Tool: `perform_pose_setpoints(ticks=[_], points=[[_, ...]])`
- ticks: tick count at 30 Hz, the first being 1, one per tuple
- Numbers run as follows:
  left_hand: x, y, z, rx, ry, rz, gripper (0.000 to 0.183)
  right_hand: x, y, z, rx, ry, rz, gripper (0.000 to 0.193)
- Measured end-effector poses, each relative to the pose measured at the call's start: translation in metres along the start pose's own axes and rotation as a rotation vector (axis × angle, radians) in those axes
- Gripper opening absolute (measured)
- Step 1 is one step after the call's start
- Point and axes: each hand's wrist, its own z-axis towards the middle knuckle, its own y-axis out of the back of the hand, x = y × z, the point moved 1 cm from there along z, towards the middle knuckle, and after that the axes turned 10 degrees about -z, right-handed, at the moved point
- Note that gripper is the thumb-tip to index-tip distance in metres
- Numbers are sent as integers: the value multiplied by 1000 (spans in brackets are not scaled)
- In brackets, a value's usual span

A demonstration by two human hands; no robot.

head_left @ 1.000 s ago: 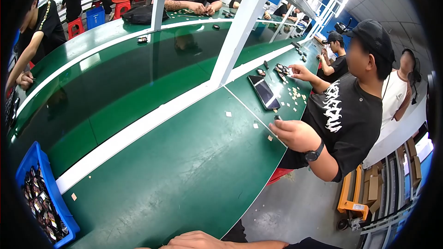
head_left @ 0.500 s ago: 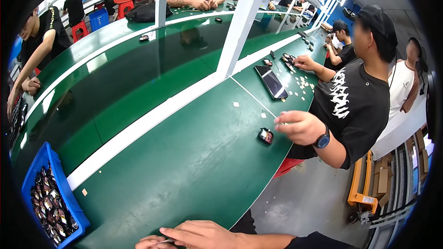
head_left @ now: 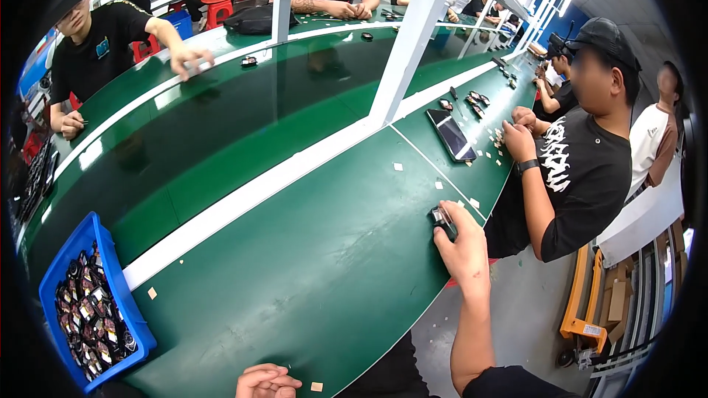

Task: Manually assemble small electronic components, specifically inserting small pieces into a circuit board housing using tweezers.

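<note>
While the left hand (head_left: 265, 383) lies curled, grip unclear, the right hand (head_left: 466, 249) pinches a black part (head_left: 437, 219)

Here the green counter (head_left: 295, 280) is crossed by a thin pale seam (head_left: 428, 163). Beyond it, a dark, flat, phone-like device (head_left: 451, 135) is laid down, small black parts (head_left: 478, 98) set nearby. Pale squares (head_left: 398, 167) are scattered on both sides! And at the left end, a blue bin (head_left: 116, 276) is seen, heaped with more parts.
</note>
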Motion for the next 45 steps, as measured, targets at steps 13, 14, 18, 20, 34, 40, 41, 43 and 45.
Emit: perform_pose_setpoints(ticks=[13,14,18,20,34,40,41,43,45], points=[[2,-1,1,-5,-30,-16,31,99,-13,-69,319,255,213,38],[2,-2,0,-6,-20,-7,31,106,-15,-78,350,286,262,38],[2,-4,0,-2,-2,-6,32,122,-25,-104,418,394,400,32],[3,-3,-1,12,27,-18,33,129,-26,-107,435,423,420,31],[1,3,-1,99,43,-30,64,136,-30,-130,146,899,885,23],[0,-5,0,57,0,-121,57,145,-33,-129,157,948,772,28],[0,-5,1,41,-35,-126,55,146,-33,-131,159,945,770,28],[0,-6,0,26,-40,-124,55,147,-32,-136,267,746,751,33],[-4,-6,0,-50,-20,-192,56,147,-35,-132,309,727,833,37]])
